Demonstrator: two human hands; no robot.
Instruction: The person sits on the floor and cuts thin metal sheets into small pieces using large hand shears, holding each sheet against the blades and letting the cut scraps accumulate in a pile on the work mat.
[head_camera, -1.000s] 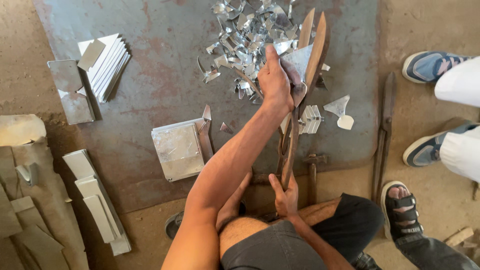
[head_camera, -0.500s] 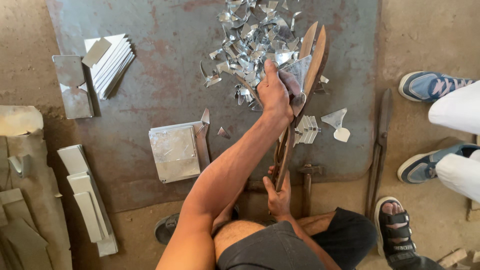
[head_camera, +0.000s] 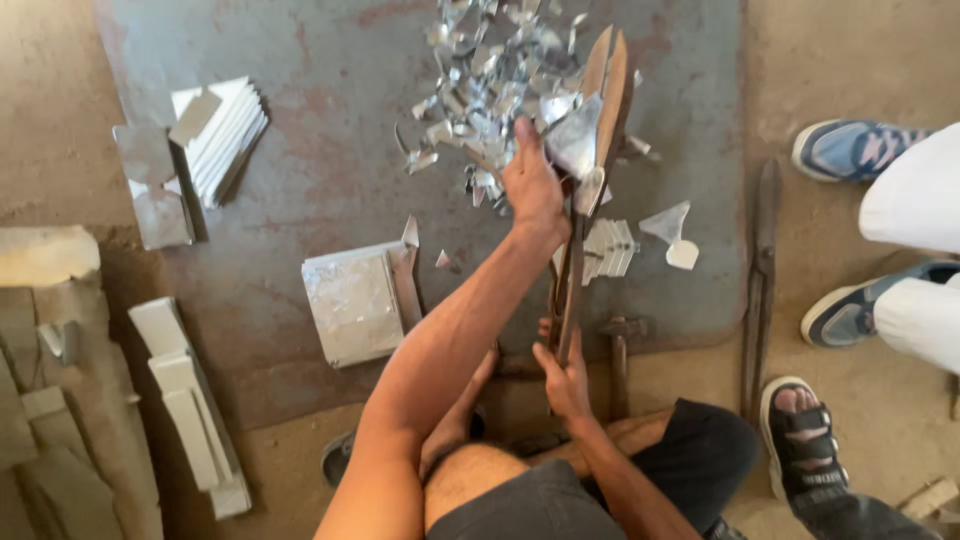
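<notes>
We hold a small metal sheet piece (head_camera: 572, 140) between the blades of the large shears (head_camera: 590, 150), over the steel floor plate (head_camera: 330, 190). Our left hand (head_camera: 532, 185), arm outstretched, pinches the piece just left of the blades. Our right hand (head_camera: 565, 375), well below, is wrapped around the shear handle. Above the left-hand grip lies a heap of metal offcuts (head_camera: 480, 70); right of it, 1 stack of cut pieces (head_camera: 610, 248); lower left, a square sheet stack (head_camera: 352, 305).
</notes>
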